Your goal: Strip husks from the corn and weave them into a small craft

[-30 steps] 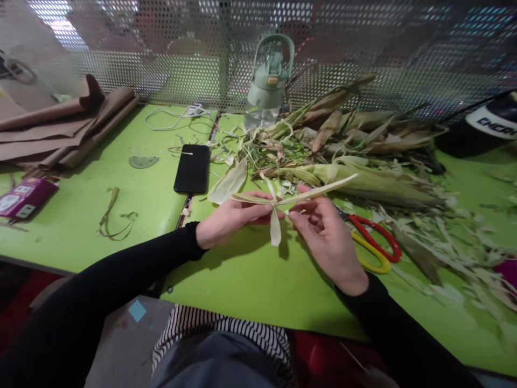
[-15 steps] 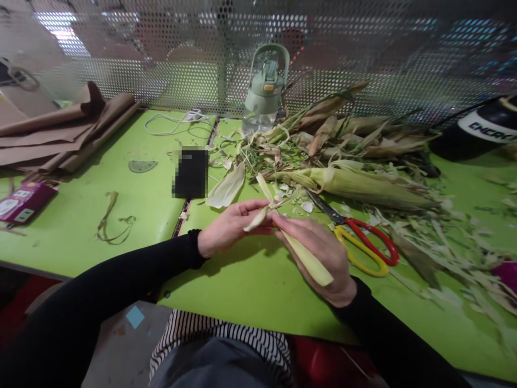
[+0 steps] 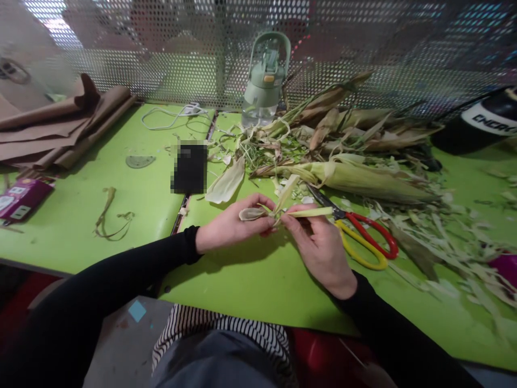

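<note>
Above the green table (image 3: 250, 285), both my hands meet on a small piece made of pale corn husk strips (image 3: 287, 193). My left hand (image 3: 234, 223) pinches its middle, where the strips cross; a short rounded strip end lies over the thumb. With thumb and finger, my right hand (image 3: 321, 248) grips a narrow strip that points right. The knot between the fingertips is partly hidden. Just right of my right hand lie scissors (image 3: 365, 237) with one red and one yellow handle. Behind them rests a whole husk-wrapped corn ear (image 3: 363, 180).
Dry husks (image 3: 355, 129) and shreds are heaped at the back right. A green-lidded bottle (image 3: 264, 86) stands behind them. A dark phone-like object (image 3: 189, 168), a white cable (image 3: 169, 117), a protractor (image 3: 140, 161), brown paper (image 3: 52, 132) and a purple box (image 3: 24, 199) lie leftward.
The long strip under my right hand has swung up and now points right, pinched at the fingertips. Another strip now stands up and tilts right. My left hand keeps its hold.
</note>
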`<action>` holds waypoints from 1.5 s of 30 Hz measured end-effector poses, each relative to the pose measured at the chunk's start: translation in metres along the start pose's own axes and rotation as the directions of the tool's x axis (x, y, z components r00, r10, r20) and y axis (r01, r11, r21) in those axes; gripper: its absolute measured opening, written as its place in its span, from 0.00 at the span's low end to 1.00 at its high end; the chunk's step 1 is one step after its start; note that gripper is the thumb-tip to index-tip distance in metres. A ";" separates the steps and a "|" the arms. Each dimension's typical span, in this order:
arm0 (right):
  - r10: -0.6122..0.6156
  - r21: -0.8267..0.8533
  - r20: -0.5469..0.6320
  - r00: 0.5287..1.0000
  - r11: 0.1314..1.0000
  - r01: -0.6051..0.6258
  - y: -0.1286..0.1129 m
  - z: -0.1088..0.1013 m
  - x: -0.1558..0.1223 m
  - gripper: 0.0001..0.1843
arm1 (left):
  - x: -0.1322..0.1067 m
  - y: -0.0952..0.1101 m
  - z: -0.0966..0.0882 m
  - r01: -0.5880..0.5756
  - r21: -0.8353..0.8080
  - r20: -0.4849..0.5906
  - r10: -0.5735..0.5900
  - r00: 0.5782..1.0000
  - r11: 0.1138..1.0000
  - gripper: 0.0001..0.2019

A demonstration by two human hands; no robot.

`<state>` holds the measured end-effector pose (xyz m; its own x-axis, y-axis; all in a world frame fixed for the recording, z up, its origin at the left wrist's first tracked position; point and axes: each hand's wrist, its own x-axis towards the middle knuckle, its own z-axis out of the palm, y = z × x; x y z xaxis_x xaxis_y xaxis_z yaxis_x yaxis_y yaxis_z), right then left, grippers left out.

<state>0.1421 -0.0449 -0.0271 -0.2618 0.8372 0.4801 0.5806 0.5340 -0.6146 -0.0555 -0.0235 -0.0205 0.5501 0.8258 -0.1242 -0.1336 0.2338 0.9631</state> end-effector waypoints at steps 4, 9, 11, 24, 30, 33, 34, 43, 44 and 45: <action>0.180 0.214 0.057 0.982 0.959 -0.188 0.000 0.003 -0.002 0.12 | 0.001 -0.001 0.004 -0.038 0.016 0.007 0.038 0.999 0.999 0.17; 0.220 0.208 0.182 0.958 0.944 -0.256 -0.001 0.003 -0.001 0.14 | 0.005 -0.004 0.003 -0.052 -0.046 -0.086 0.048 0.995 0.998 0.16; 0.082 0.049 0.154 0.985 0.995 -0.090 -0.003 0.002 -0.001 0.11 | 0.006 -0.004 0.001 -0.071 -0.027 -0.155 0.066 0.986 0.997 0.15; -0.357 -0.443 -0.007 0.934 0.838 0.318 0.001 -0.001 0.001 0.02 | 0.000 -0.005 0.000 -0.172 0.467 -0.012 0.201 0.980 0.867 0.09; -0.157 -0.204 -0.030 0.987 0.968 0.148 0.002 -0.002 0.002 0.08 | 0.000 -0.004 0.006 -0.183 0.275 0.032 0.181 0.983 0.944 0.11; -0.191 -0.270 -0.129 0.973 0.951 0.151 0.002 -0.004 0.003 0.10 | -0.001 -0.003 0.008 -0.146 0.152 -0.027 0.151 0.988 0.978 0.12; -0.202 -0.292 -0.131 0.971 0.944 0.157 0.002 -0.004 0.003 0.11 | -0.001 -0.003 0.009 -0.133 0.127 -0.052 0.141 0.989 0.983 0.13; -0.132 -0.187 -0.033 0.991 0.975 0.124 0.005 -0.005 0.004 0.09 | -0.003 -0.003 0.011 -0.104 0.038 -0.130 0.108 0.986 0.994 0.12; -0.155 -0.187 -0.059 0.986 0.972 0.141 0.005 -0.005 0.004 0.07 | -0.003 -0.003 0.011 -0.075 0.020 -0.121 0.077 0.990 0.997 0.11; -0.187 -0.202 -0.086 0.979 0.965 0.166 0.005 -0.005 0.004 0.05 | -0.003 -0.003 0.011 -0.042 0.000 -0.112 0.042 0.993 0.999 0.10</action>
<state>0.1479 -0.0397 -0.0251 -0.2981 0.7094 0.6387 0.6728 0.6308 -0.3866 -0.0476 -0.0325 -0.0202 0.4478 0.8873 -0.1100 -0.1567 0.1990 0.9674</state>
